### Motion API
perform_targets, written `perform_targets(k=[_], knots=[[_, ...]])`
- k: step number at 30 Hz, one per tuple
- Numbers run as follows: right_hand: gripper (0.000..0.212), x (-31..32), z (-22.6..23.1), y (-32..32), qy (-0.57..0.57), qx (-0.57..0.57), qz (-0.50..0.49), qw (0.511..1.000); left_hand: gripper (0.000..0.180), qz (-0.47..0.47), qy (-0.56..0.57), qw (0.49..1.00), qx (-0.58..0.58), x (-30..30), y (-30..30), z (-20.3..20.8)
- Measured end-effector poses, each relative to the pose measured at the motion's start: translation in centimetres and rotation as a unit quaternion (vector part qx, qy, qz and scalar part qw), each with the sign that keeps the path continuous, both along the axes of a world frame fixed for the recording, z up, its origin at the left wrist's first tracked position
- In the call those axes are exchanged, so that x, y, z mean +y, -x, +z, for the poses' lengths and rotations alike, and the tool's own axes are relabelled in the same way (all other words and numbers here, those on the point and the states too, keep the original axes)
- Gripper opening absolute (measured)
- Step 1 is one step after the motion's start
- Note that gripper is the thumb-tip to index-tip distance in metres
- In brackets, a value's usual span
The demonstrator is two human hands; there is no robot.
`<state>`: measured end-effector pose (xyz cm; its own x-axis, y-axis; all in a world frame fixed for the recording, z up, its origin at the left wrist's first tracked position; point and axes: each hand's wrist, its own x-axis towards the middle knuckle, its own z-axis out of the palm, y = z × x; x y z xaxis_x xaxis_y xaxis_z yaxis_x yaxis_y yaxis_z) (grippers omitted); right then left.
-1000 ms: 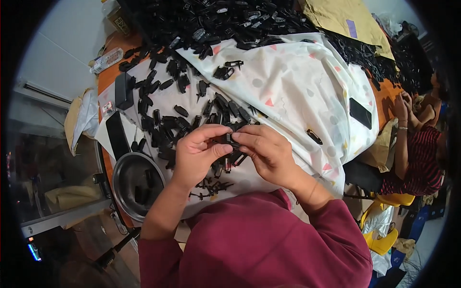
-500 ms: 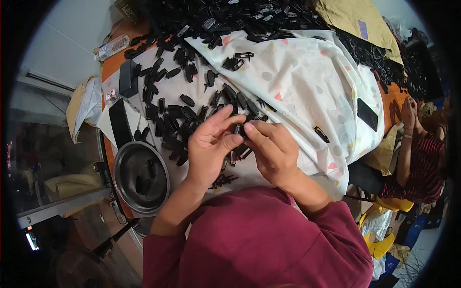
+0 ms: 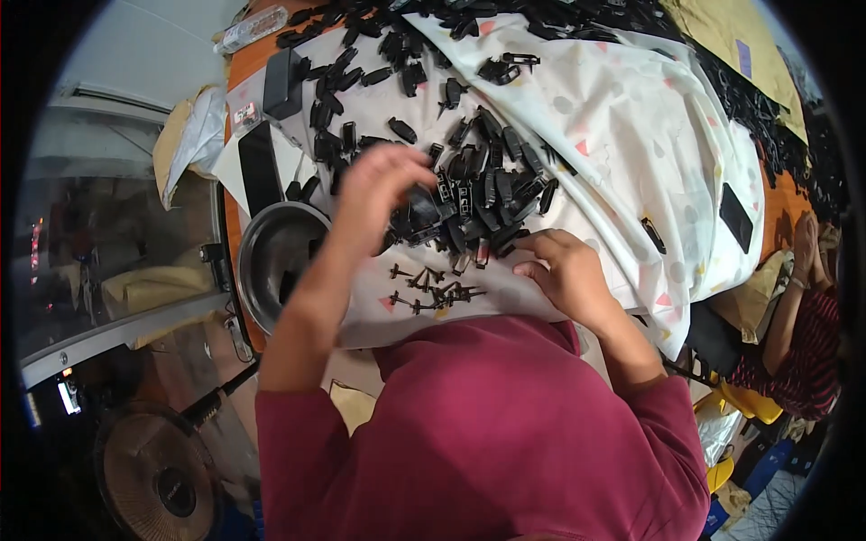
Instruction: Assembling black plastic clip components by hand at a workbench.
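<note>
My left hand (image 3: 383,185) is smeared by motion over the left side of a pile of small black plastic casings (image 3: 492,185), so its fingers and anything in them cannot be made out. At the pile's near right edge, my right hand (image 3: 570,273) lies low over the cloth. Its thumb and forefinger are apart with nothing visible between them, and the fingertips are close to a black casing (image 3: 512,236). Between my body and the pile, several small dark pin-like parts with cross-shaped heads (image 3: 437,293) lie scattered on the white patterned cloth (image 3: 532,302).
A round metal bowl (image 3: 251,261) with dark pieces stands at the left, partly behind my left forearm. Beyond it are a black phone-like slab (image 3: 260,167) and a dark box (image 3: 282,83). A phone (image 3: 735,216) lies right. Another person's hands (image 3: 806,243) show at far right.
My hands, close together around a small black part before, have separated: the left went up and left, the right moved right and down. The view has shifted, showing the pin-like parts more fully.
</note>
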<state>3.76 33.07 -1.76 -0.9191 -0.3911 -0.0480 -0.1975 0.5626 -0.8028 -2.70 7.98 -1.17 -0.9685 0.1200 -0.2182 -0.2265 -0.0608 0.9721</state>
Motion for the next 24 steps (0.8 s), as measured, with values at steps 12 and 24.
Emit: perform_targets(k=[12,24], knots=[[0.017,0.8,-2.2,0.2,0.104,0.012,-0.065,0.992,0.028,-0.197,0.639,0.739,0.087,-2.8,10.0,-2.2],[0.03,-1.7,3.7,4.6,0.416,-0.155,-0.104,0.89,0.023,-0.204,0.522,0.805,0.193,1.5,5.5,1.6]])
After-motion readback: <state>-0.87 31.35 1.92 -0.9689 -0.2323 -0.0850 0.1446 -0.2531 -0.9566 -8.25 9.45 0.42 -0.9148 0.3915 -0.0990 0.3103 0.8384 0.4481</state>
